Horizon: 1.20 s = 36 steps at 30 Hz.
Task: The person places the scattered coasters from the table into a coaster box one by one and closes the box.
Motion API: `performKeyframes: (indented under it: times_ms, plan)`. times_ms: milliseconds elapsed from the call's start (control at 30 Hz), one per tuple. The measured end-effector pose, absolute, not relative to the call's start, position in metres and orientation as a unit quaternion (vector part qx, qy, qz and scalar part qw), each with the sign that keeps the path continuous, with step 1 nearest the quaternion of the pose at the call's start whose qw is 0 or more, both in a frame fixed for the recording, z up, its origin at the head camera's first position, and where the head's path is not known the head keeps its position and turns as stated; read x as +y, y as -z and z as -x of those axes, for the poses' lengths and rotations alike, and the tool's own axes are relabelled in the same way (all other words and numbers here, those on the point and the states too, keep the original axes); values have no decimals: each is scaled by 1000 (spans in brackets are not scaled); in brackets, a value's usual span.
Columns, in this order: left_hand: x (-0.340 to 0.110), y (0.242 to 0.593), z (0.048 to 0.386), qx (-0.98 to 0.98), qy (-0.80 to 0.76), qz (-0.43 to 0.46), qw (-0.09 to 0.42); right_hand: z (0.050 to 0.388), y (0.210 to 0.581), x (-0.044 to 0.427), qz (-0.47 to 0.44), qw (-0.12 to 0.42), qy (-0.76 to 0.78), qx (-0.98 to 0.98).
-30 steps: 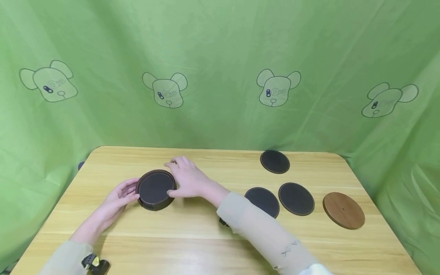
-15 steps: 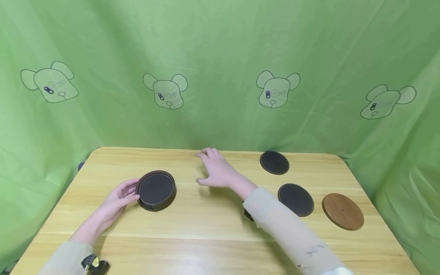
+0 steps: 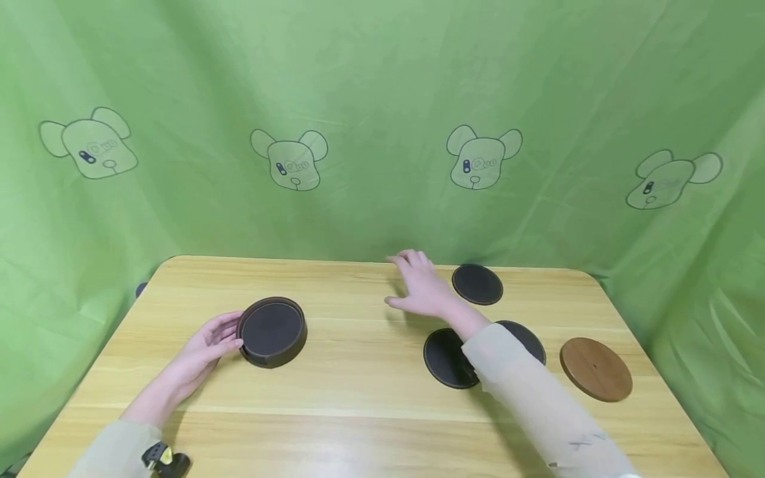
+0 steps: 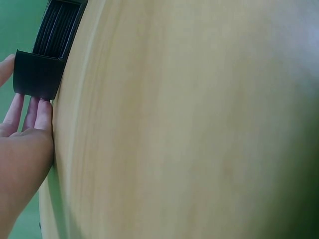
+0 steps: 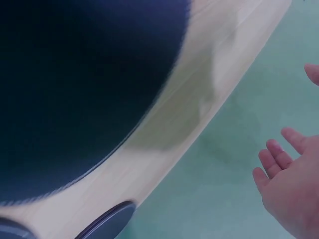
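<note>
A round black coaster holder [image 3: 294,345] stands on the left of the table, a dark coaster [image 3: 271,326] lying face up inside it. Through the slot in its side, the left wrist view shows several stacked coasters [image 4: 57,27]. My left hand [image 3: 203,348] holds the holder's left side, the fingertips on its wall and the thumb at its rim. My right hand [image 3: 423,290] hovers over the table with thumb and fingers spread and nothing between them. Below its wrist lies a black coaster [image 3: 442,358], partly covered by the sleeve. Another black coaster [image 3: 526,338] is also half hidden.
At the table's back right lies one more black coaster [image 3: 477,284]. A brown wooden disc [image 3: 596,368] with a small central mark is at the far right. Green cloth [image 3: 382,199] hangs behind the wooden table [image 3: 346,405].
My right hand has left the coaster holder's right side and moved right across the table, its fingers staying spread. My left hand and the holder have stayed put.
</note>
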<state>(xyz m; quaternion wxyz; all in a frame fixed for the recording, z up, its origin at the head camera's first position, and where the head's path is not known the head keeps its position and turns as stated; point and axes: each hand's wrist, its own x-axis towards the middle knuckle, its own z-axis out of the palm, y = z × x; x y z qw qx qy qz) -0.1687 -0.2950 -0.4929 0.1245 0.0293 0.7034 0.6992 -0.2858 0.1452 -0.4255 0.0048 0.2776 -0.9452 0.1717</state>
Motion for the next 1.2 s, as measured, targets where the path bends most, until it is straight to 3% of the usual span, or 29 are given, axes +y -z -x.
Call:
performKeyframes:
  times_ms: [1200]
  plan:
    - [-295,491,168,710,-692,-26,129,304,460,287,-140,0,-163,-977]
